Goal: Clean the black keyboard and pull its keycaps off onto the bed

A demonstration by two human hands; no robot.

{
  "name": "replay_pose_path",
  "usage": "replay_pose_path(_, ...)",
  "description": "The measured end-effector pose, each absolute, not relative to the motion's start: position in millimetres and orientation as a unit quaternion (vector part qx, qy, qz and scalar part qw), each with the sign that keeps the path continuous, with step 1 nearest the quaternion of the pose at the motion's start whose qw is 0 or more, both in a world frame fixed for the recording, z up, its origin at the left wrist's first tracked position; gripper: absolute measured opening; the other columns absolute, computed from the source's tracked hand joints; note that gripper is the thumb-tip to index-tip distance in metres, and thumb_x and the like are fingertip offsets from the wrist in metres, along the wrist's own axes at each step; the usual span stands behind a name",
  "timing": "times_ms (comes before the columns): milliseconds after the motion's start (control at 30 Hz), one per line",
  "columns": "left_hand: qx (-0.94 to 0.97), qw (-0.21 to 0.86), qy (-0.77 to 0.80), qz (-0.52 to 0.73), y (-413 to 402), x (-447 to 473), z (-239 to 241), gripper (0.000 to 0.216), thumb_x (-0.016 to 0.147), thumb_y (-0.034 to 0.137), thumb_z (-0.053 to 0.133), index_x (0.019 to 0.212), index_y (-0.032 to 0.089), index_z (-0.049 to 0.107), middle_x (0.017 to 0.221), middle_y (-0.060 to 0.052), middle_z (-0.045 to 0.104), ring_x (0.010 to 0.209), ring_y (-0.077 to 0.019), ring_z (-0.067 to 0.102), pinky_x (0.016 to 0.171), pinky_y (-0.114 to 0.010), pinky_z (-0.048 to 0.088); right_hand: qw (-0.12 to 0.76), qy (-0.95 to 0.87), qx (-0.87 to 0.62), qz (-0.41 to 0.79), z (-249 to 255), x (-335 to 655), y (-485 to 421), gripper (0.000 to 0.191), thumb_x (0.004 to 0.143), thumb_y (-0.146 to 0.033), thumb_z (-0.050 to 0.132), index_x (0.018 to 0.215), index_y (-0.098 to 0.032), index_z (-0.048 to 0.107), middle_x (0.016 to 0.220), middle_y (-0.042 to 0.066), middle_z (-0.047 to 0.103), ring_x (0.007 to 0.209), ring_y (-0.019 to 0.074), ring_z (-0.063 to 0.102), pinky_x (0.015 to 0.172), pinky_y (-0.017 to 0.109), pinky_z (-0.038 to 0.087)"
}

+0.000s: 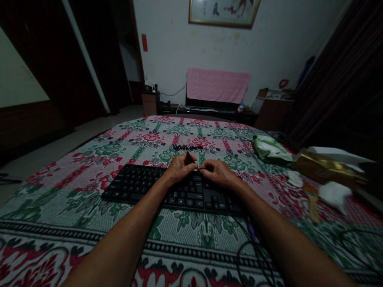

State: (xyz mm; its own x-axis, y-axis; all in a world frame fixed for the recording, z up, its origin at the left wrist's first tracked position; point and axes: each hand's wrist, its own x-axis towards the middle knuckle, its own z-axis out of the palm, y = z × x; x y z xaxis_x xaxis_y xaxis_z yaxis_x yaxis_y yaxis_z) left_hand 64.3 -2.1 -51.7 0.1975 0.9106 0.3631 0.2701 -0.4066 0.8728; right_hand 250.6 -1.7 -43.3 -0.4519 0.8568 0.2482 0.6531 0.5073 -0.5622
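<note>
A black keyboard (137, 179) lies on the patterned cloth, and both hands work over its upper right part. My left hand (179, 168) is closed around a thin dark stick-like tool (189, 156), whose kind I cannot make out. My right hand (218, 173) is closed in a pinch at the keyboard's top edge, its fingertips close to the left ones. Something small and dark shows at those fingertips, too small to name. Past the keyboard, small black pieces (188, 147) that look like keycaps lie in a row.
The flowered cloth (206, 235) covers the broad surface. A black cable (254, 247) curls by my right forearm. To the right are a wooden-handled brush (312, 203), crumpled white tissue (335, 195), a green tissue pack (271, 149) and a gold box (323, 163).
</note>
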Motion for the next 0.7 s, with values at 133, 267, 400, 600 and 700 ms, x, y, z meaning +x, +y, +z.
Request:
replay_pose_path(133, 0.684, 0.329, 0.432, 0.487, 2.7, 64.1, -57.2, 0.023, 0.067, 0.028, 0.063, 0.084, 0.014, 0.057, 0.070, 0.001, 0.060, 0.065, -0.0118, 0.056, 0.065, -0.025, 0.045, 0.268, -0.804, -0.498, 0.185, -40.8, 255.0, 5.7, 0.019, 0.075, -0.031, 0.052, 0.077, -0.017, 0.064, 0.072, 0.000, 0.065, 0.065, 0.0119, 0.057, 0.062, 0.021, 0.040)
replay_pose_path(267, 0.684, 0.315, 0.449, 0.481, 4.5, 63.8, -60.2, 0.023, 0.067, 0.029, 0.063, 0.084, 0.015, 0.058, 0.069, 0.000, 0.061, 0.066, -0.0125, 0.057, 0.064, -0.025, 0.046, 0.228, -0.787, -0.556, 0.140, -37.0, 259.2, 27.5, 0.017, 0.075, -0.030, 0.053, 0.078, -0.019, 0.066, 0.073, 0.000, 0.067, 0.069, 0.0130, 0.059, 0.064, 0.022, 0.040)
replay_pose_path(400, 0.678, 0.320, 0.455, 0.481, 4.4, 63.7, -60.5, 0.023, 0.067, 0.029, 0.064, 0.084, 0.015, 0.059, 0.070, 0.000, 0.061, 0.066, -0.0129, 0.058, 0.065, -0.026, 0.046, 0.187, -0.754, -0.624, 0.085, -35.7, 260.7, 59.2, 0.019, 0.075, -0.033, 0.054, 0.081, -0.021, 0.068, 0.077, 0.000, 0.068, 0.069, 0.0123, 0.059, 0.063, 0.021, 0.039)
replay_pose_path(600, 0.667, 0.330, 0.449, 0.495, 3.2, 64.2, -60.6, 0.022, 0.067, 0.028, 0.063, 0.084, 0.015, 0.058, 0.070, 0.000, 0.061, 0.066, -0.0127, 0.058, 0.063, -0.024, 0.046, 0.199, -0.721, -0.661, 0.063, -46.2, 258.6, 100.9, 0.023, 0.077, -0.031, 0.050, 0.084, -0.019, 0.068, 0.082, 0.003, 0.069, 0.074, 0.0134, 0.060, 0.062, 0.020, 0.038)
replay_pose_path(700, 0.665, 0.327, 0.451, 0.497, 2.2, 65.1, -60.4, 0.021, 0.067, 0.028, 0.063, 0.082, 0.016, 0.058, 0.067, 0.001, 0.059, 0.063, -0.0118, 0.056, 0.061, -0.023, 0.045, 0.206, -0.699, -0.682, 0.056, -51.3, 255.0, 114.5, 0.025, 0.077, -0.034, 0.050, 0.084, -0.019, 0.069, 0.083, 0.006, 0.069, 0.075, 0.0154, 0.061, 0.062, 0.021, 0.039)
